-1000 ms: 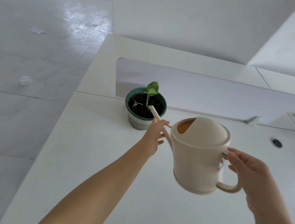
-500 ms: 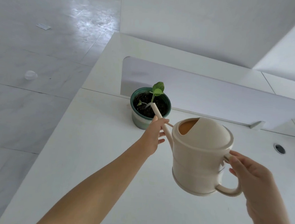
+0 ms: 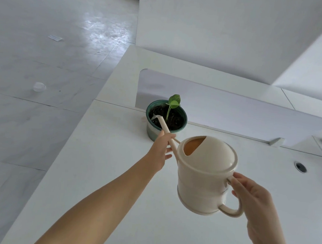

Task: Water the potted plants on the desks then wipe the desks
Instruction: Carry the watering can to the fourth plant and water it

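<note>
Cream watering can (image 3: pixel 206 175) tilted above the white counter (image 3: pixel 98 174): right hand (image 3: pixel 254 198) grips its handle, left hand (image 3: pixel 160 150) pinches the spout, whose tip overlies the green pot's (image 3: pixel 152 131) soil at far centre. Water stream barely discernible; pot's near wall partly hidden.

We've got a white divider panel (image 3: pixel 233 116) at 12 o'clock, a cable grommet (image 3: pixel 300 167) at 3, and on the floor at 9 a clear thing (image 3: pixel 39 87), maybe a plastic cup, plus a paper scrap (image 3: pixel 55 38) at 10.

both arms reach forward, left hand (image 3: pixel 160 150) and right hand (image 3: pixel 252 196) apparently gripping.
</note>
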Tool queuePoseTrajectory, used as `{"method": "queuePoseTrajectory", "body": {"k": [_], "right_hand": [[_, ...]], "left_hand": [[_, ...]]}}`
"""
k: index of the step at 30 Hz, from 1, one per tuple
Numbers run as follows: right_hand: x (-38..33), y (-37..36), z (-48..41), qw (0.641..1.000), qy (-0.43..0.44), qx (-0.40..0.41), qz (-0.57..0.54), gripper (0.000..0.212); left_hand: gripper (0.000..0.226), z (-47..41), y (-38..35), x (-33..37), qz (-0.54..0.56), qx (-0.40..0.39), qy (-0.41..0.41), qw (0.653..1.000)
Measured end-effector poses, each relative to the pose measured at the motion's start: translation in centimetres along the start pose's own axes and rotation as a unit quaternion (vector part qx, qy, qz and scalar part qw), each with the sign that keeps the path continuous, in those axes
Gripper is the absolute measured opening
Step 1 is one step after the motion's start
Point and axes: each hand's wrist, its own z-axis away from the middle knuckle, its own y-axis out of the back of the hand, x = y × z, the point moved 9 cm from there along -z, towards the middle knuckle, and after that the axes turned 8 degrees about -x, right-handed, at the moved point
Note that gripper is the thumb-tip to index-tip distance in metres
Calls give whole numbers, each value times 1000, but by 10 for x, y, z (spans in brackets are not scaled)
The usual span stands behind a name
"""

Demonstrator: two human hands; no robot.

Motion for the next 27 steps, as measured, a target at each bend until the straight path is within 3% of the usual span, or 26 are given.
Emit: {"method": "queuePoseTrajectory", "body": {"k": [8, 14, 27], "right_hand": [[47, 7, 45, 998, -48, 30, -30, 41], [103, -5, 56, 991, -130, 29, -18, 21], [123, -53, 55, 987, -160, -28, -6, 32]], "left_hand": [[55, 41, 3, -24, -52, 30, -17, 998], [52, 75, 25, -40, -68, 60, -33, 995], [30, 147, 101, -52, -32, 140, -85, 986]]}}
